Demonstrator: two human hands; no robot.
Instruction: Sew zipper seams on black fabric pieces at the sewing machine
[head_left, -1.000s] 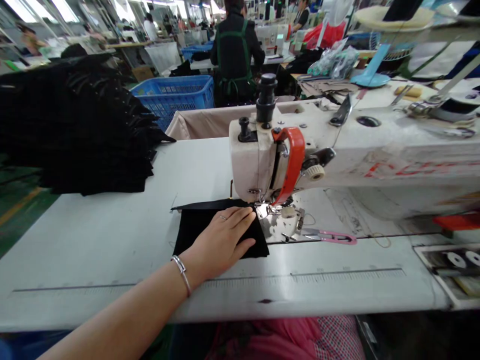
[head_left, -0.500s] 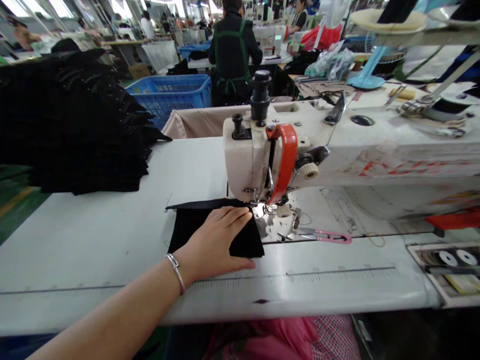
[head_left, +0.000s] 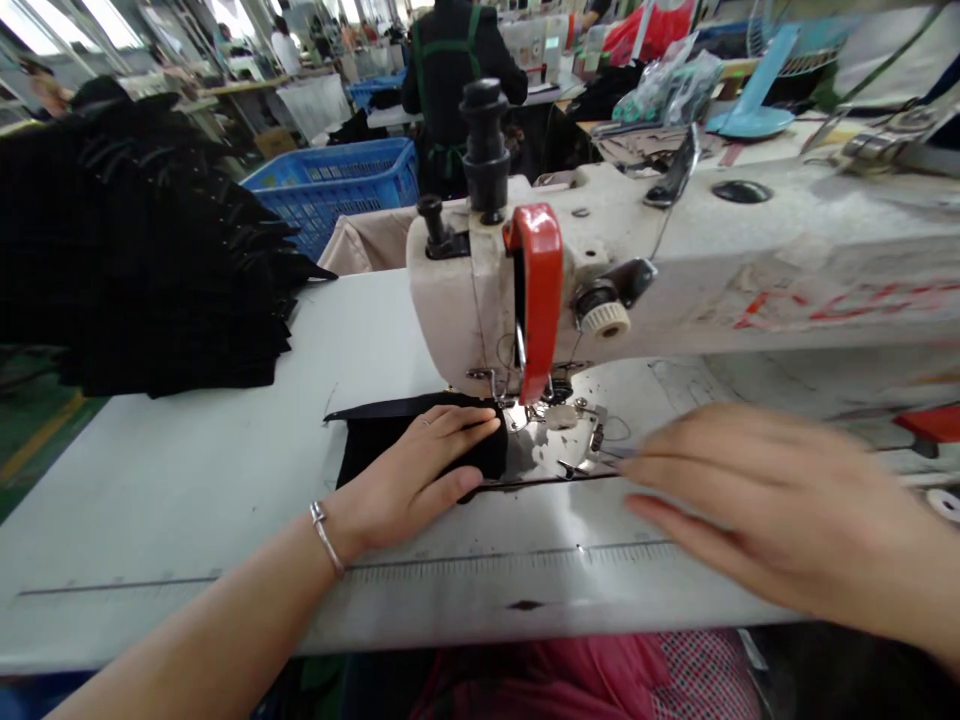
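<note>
The black cloth (head_left: 367, 445) lies beneath the left hand (head_left: 409, 462), thumb spread from straightened fingers — light, even pressure suits best, tips clear of the presser foot (head_left: 516, 416) — while the right hand (head_left: 757, 505) blurs, its grip impossible to tell.

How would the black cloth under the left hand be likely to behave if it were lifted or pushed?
The black cloth would probably sag if lifted, as it lies flat beneath the left hand. It is likely light, being a small, thin-looking piece. Pushed, it might slide on the smooth-looking table or bunch near the sewing machine.
</note>
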